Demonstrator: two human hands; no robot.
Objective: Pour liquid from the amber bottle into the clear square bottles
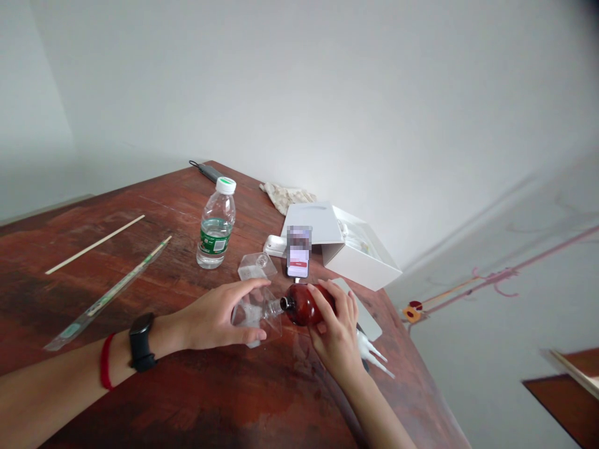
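Right hand (334,318): grips brown bottle (302,305)
Left hand (219,315): holds clear container (246,312)
Bottle mouth (284,304): at container's neck
Water bottle (215,227): upright, capped

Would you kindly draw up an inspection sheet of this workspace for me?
Surface: reddish-brown wooden table, streaked finish.
Things in hand: amber bottle, tipped sideways, mouth facing the neck of a clear container; contact unclear.
Clutter: capped water bottle, upright, partly filled; bare stick; wrapped stick; phone; open white box; crumpled cloth; white nozzled piece.
Grip: right hand holds the amber bottle; left hand curves around the clear container, firmness unclear.
Cables: white connector-like piece at the phone's lower end; remainder hidden.
Surroundings: pale wall; pink rod with hooks at right.
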